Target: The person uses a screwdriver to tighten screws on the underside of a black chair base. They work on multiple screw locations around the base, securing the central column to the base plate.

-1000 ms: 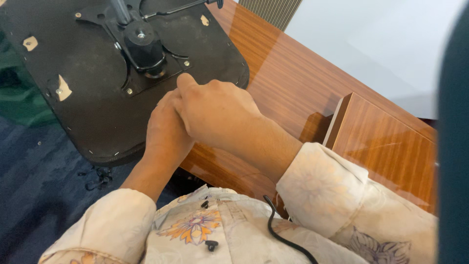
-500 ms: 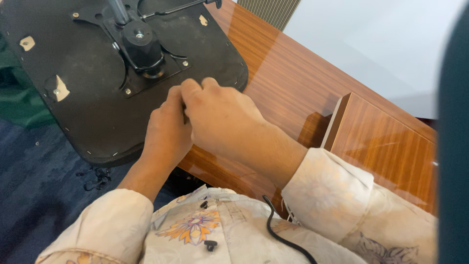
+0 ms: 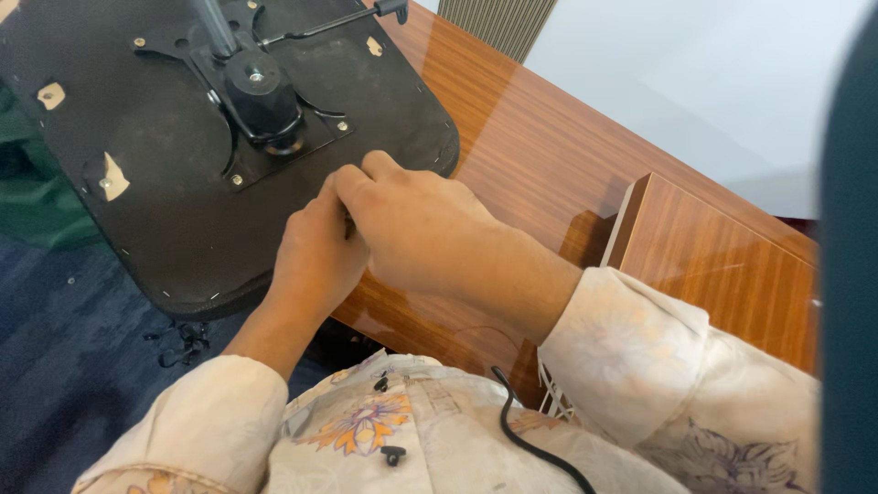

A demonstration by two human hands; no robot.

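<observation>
Polished wooden desk filled the frame's centre, with an upturned black chair seat lying across its upper left. Both hands met at the seat's lower edge: left hand curled, right hand over it, whether gripping anything I could not tell. Overhanging, the seat might tip off under pressure.

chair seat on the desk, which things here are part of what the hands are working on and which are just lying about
In hand:
- upturned black chair seat
- metal mounting plate with its lever rod
- left hand and right hand, together at the seat

Lying about:
- wooden desk
- black cable
- blue carpet
</observation>
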